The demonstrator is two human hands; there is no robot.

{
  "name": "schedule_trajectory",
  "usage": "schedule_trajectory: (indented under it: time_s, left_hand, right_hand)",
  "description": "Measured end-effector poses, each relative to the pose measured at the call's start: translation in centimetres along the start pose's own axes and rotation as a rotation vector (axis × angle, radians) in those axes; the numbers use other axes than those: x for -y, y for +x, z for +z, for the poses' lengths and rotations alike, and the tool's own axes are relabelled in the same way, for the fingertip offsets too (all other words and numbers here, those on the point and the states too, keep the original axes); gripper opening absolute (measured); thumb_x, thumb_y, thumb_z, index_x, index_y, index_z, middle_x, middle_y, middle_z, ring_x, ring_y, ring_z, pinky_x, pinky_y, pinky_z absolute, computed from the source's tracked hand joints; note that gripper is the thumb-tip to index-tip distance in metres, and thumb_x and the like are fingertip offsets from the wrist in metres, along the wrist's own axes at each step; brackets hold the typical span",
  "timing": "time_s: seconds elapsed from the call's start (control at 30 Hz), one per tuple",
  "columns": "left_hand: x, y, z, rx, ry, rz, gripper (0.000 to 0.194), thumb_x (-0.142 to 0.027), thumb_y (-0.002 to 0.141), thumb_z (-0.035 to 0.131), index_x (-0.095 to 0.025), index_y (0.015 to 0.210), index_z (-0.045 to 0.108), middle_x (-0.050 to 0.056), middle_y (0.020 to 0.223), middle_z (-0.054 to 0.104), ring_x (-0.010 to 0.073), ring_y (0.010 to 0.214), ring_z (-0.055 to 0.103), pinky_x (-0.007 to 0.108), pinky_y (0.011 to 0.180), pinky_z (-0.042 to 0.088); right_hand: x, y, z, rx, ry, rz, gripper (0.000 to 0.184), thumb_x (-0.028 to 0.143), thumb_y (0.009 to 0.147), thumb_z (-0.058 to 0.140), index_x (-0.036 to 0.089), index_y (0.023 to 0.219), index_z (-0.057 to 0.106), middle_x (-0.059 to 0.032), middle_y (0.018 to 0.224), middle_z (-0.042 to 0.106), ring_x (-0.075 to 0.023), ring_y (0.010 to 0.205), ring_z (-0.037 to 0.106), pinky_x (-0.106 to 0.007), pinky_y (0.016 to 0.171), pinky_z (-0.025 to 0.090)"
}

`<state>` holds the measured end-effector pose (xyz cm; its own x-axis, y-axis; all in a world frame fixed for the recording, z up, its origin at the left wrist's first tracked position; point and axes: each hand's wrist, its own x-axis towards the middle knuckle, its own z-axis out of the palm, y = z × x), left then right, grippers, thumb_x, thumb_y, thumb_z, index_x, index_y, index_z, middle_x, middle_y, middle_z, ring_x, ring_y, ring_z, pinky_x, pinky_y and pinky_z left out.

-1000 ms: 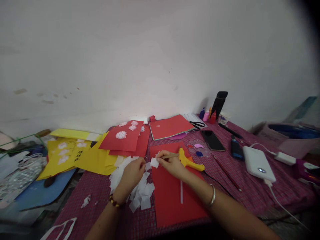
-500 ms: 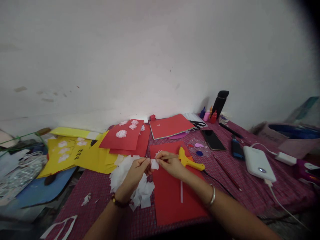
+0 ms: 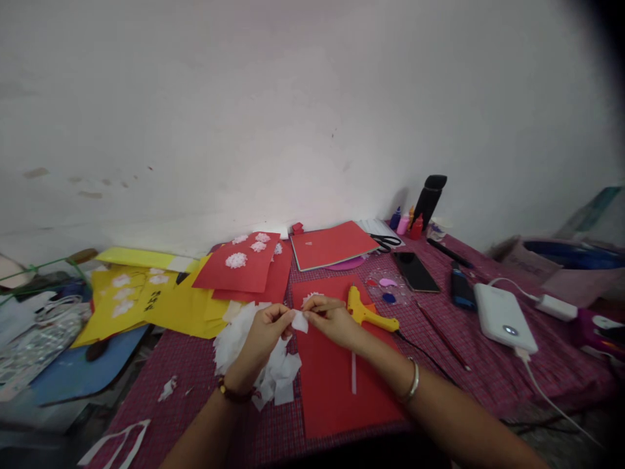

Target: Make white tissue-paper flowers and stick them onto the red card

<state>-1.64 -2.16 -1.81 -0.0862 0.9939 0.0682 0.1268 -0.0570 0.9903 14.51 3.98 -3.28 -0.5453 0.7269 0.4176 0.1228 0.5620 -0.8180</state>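
My left hand (image 3: 263, 335) and my right hand (image 3: 334, 319) meet over the near middle of the table, both pinching one small white paper piece (image 3: 299, 320) between their fingertips. They hover above a red paper sheet (image 3: 336, 384) that has a thin white strip on it. Under my left hand lies a pile of white paper squares (image 3: 273, 374). A yellow glue gun (image 3: 368, 312) rests on the red sheet just right of my right hand.
Red sheets with white paper flowers (image 3: 241, 267) and yellow sheets (image 3: 137, 296) lie to the left. A red folder (image 3: 334, 246), scissors (image 3: 388, 243), small paint bottles (image 3: 405, 225), a phone (image 3: 415, 272), a white power bank (image 3: 505, 317) with cables and a pencil (image 3: 442, 335) lie on the chequered cloth.
My left hand has come up from the white pile and joined my right hand on the small white piece. The view has shifted slightly.
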Motion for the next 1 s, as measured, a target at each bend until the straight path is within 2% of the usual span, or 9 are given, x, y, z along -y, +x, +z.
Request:
schedule_trajectory:
  time_s: [0.43, 0.57, 0.63, 0.73, 0.87, 1.0]
  left_hand:
    - [0.2, 0.1, -0.1, -0.036, -0.084, 0.006, 0.020, -0.029, 0.072, 0.060, -0.016, 0.060, 0.051, -0.005, 0.052, 0.049, 0.0086, 0.047, 0.044, 0.021, 0.047, 0.035]
    - [-0.1, 0.1, 0.1, -0.094, -0.118, 0.035, 0.018, -0.024, 0.069, 0.063, -0.017, 0.063, 0.048, -0.006, 0.055, 0.048, 0.0074, 0.049, 0.045, 0.019, 0.048, 0.037]
    - [-0.2, 0.0, 0.2, -0.098, -0.109, 0.052, 0.015, -0.021, 0.068, 0.064, -0.016, 0.066, 0.049, -0.006, 0.058, 0.048, 0.0067, 0.050, 0.045, 0.018, 0.049, 0.036]
    - [-0.4, -0.2, 0.5, -0.086, -0.127, 0.055, 0.014, -0.018, 0.067, 0.064, -0.017, 0.074, 0.052, -0.006, 0.062, 0.050, 0.0068, 0.054, 0.046, 0.017, 0.050, 0.037]
    - [-0.6, -0.4, 0.6, -0.066, -0.141, 0.067, 0.014, -0.017, 0.069, 0.064, -0.017, 0.079, 0.054, -0.005, 0.064, 0.053, 0.0068, 0.056, 0.047, 0.017, 0.052, 0.038]
    - [-0.6, -0.4, 0.7, -0.046, -0.160, 0.070, 0.013, -0.018, 0.069, 0.064, -0.016, 0.077, 0.055, -0.004, 0.064, 0.054, 0.0074, 0.056, 0.049, 0.018, 0.052, 0.039]
  right_hand:
    - [-0.5, 0.1, -0.1, -0.019, 0.014, 0.030, 0.010, 0.021, 0.082, 0.049, 0.018, 0.077, 0.058, -0.0013, 0.073, 0.057, -0.0132, 0.070, 0.054, -0.024, 0.063, 0.041]
    - [-0.4, 0.1, -0.4, -0.020, 0.131, 0.102, 0.017, 0.026, 0.089, 0.037, 0.018, 0.086, 0.052, 0.0006, 0.069, 0.053, -0.0101, 0.056, 0.050, -0.022, 0.054, 0.040]
    - [-0.2, 0.1, -0.4, -0.002, 0.150, 0.118, 0.020, 0.029, 0.091, 0.035, 0.018, 0.088, 0.051, 0.0013, 0.068, 0.052, -0.0096, 0.054, 0.049, -0.022, 0.053, 0.039]
    - [0.2, -0.1, -0.4, 0.034, 0.093, 0.091, 0.023, 0.036, 0.090, 0.039, 0.017, 0.085, 0.052, 0.0010, 0.069, 0.051, -0.0102, 0.061, 0.048, -0.022, 0.058, 0.038]
    - [0.5, -0.3, -0.4, 0.125, 0.113, 0.081, 0.030, 0.043, 0.088, 0.041, 0.016, 0.082, 0.053, 0.0006, 0.070, 0.051, -0.0104, 0.064, 0.046, -0.021, 0.057, 0.036]
    - [0.4, -0.4, -0.1, 0.217, 0.222, 0.121, 0.025, 0.040, 0.082, 0.052, 0.015, 0.080, 0.053, 0.0022, 0.067, 0.047, -0.0090, 0.060, 0.043, -0.020, 0.053, 0.032]
